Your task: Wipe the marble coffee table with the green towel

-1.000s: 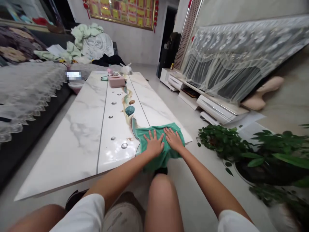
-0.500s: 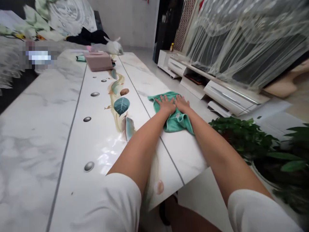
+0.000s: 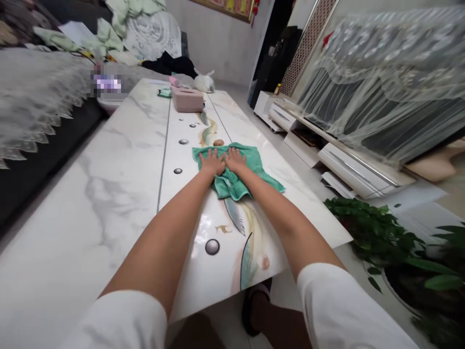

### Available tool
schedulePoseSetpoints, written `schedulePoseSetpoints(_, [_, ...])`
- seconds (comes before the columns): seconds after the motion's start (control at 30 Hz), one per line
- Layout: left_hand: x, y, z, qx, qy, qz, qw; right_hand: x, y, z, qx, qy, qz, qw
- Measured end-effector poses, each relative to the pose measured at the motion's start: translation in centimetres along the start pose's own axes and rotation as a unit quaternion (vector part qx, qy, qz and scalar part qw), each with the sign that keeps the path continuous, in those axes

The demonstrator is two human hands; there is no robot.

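Note:
A green cloth lies spread and rumpled across the middle strip of a glossy marble-patterned table. My left hand rests flat on the cloth's left part, fingers spread. Right beside it, my right hand presses down on the cloth with its fingers apart too. Both arms are stretched forward over the table. Printed leaves and grey dots decorate the strip around the cloth, and the part beneath it is hidden.
A pink box and a white plastic bag stand at the table's far end. On the left is a lace-covered sofa. Potted plants stand close to the table's right corner, before a white TV cabinet.
Both hands have moved left across the table with the green cloth, from the right panel onto the middle strip. The camera view has also shifted left.

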State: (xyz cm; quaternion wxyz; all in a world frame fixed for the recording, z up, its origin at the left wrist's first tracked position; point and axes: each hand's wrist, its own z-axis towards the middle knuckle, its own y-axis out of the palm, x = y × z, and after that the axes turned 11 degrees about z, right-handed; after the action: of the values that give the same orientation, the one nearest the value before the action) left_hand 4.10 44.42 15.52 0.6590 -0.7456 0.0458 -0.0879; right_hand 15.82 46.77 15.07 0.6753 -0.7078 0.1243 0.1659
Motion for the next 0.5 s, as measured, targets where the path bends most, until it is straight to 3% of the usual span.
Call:
schedulePoseSetpoints(0.33, [-17.8, 0.0, -11.3, 0.021, -0.138, 0.024, 0.990, -19.0, 8.1, -3.1, -0.066, -0.155, 0.030, 0.985])
schedulePoseSetpoints(0.5, [-24.3, 0.9, -18.3, 0.020, -0.204, 0.033, 0.978, -26.6, 11.9, -6.6, -0.102, -0.232, 0.034, 0.967])
